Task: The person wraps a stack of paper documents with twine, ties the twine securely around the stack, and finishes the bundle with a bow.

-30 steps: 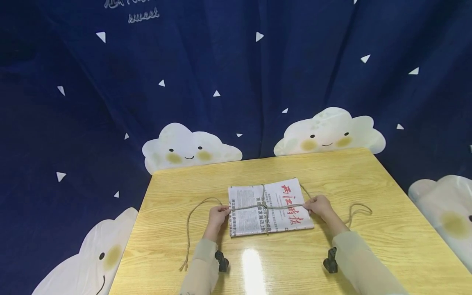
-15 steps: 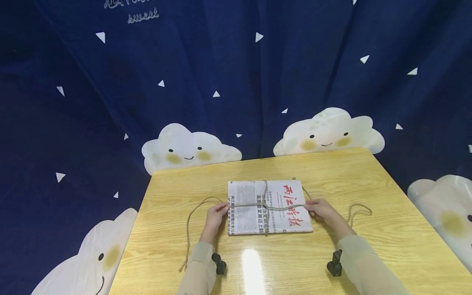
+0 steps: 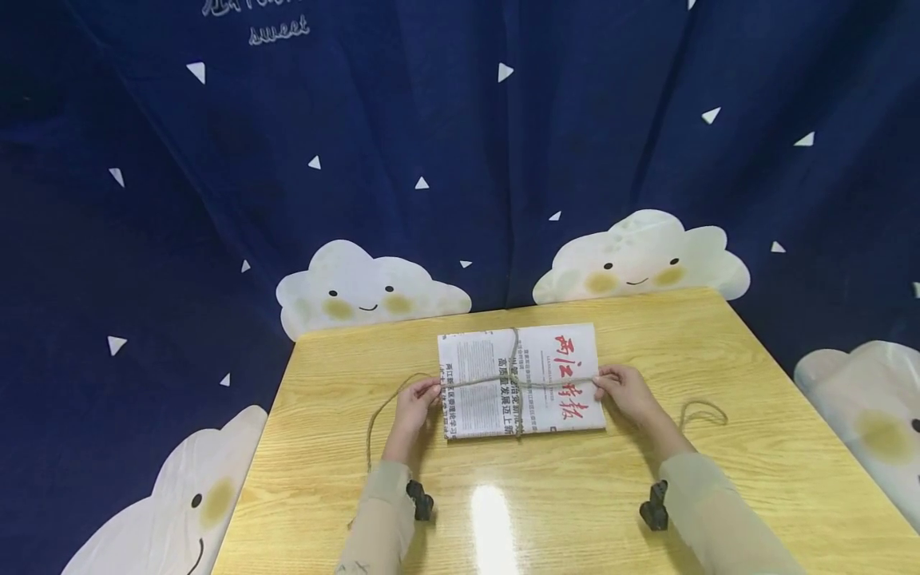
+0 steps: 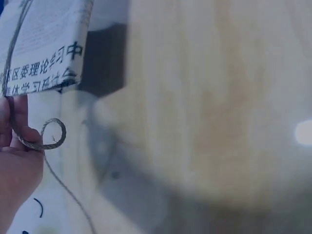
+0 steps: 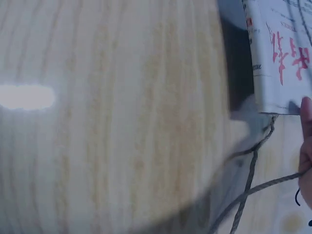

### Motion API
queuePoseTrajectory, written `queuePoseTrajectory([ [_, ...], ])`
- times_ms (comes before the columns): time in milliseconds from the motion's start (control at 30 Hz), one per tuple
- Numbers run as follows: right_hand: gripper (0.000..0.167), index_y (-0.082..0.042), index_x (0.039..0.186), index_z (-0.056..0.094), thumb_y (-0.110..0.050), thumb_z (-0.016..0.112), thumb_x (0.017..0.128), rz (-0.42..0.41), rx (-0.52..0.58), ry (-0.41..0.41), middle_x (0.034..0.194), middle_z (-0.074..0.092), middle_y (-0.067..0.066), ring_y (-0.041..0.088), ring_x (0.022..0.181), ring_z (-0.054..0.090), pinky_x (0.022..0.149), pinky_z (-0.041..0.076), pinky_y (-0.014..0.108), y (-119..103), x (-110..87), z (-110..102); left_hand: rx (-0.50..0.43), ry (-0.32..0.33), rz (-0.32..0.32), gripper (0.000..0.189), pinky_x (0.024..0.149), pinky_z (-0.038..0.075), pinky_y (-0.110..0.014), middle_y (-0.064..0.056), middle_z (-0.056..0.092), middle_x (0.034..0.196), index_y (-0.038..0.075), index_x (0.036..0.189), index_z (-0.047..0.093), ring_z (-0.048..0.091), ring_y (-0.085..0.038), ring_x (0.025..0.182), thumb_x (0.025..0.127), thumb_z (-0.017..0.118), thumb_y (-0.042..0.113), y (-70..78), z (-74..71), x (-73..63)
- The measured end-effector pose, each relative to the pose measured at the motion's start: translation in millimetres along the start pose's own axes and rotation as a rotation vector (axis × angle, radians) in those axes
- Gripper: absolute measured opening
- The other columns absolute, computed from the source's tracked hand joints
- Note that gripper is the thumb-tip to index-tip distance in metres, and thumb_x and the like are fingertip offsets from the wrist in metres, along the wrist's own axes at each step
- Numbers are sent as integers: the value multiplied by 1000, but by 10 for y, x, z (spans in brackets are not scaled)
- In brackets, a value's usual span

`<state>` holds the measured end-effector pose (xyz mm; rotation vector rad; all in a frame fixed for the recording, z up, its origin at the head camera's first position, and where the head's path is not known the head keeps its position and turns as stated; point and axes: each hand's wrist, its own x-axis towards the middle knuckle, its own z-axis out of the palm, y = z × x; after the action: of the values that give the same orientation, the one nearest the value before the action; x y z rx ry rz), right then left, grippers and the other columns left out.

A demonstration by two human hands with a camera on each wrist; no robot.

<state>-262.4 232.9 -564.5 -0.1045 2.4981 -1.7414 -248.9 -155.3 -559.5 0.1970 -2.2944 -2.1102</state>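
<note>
A folded newspaper bundle with red and black print is crossed by brown twine both ways. My left hand pinches the twine at the bundle's left edge; in the left wrist view a small loop of twine curls out past the thumb, and the fingers lie close beneath the newspaper's edge. At the right edge my right hand grips the other side of the twine. One finger touches the newspaper there. Shadow shows beside the bundle in both wrist views, so it looks raised off the table.
The wooden table lies under everything. A loose twine tail trails at the left, and another twine end curls on the right. Behind hangs a dark blue curtain with clouds and triangles.
Both hands have moved away from me with the newspaper bundle, which has tilted and shifted toward the table's far side. The twine is still held at both sides.
</note>
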Motion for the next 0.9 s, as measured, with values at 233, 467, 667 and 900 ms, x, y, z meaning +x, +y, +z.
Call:
queuePoseTrajectory([
  [233, 10, 8, 88, 62, -2, 59, 86, -274, -177, 115, 80, 65, 21, 25, 69, 64, 58, 53, 26, -87, 71, -23, -12, 12, 133, 22, 61, 52, -25, -26, 62, 102, -14, 105, 60, 56, -12, 67, 87, 57, -2, 206, -71, 85],
  [467, 18, 3, 94, 67, 12, 56, 83, -397, -281, 179, 86, 66, 21, 20, 63, 61, 49, 47, 18, -136, 27, -9, 63, -27, 313, 17, 64, 56, -35, -26, 63, 102, -10, 99, 65, 62, -17, 72, 85, 55, -10, 207, -104, 43],
  [667, 18, 2, 91, 68, 13, 59, 80, -477, -390, 162, 101, 66, 20, 40, 93, 61, 75, 52, 42, -45, -54, 44, 373, -64, 511, 19, 64, 54, -23, -16, 68, 95, -1, 93, 70, 64, -20, 77, 83, 57, -10, -5, -147, -68],
  [900, 16, -1, 88, 68, 10, 59, 81, -381, -444, 26, 101, 67, 15, 38, 97, 60, 87, 46, 49, 175, -96, 101, 806, -133, 741, 16, 81, 53, -31, -10, 69, 95, 3, 85, 70, 65, -24, 90, 80, 61, -9, -213, -124, -210],
])
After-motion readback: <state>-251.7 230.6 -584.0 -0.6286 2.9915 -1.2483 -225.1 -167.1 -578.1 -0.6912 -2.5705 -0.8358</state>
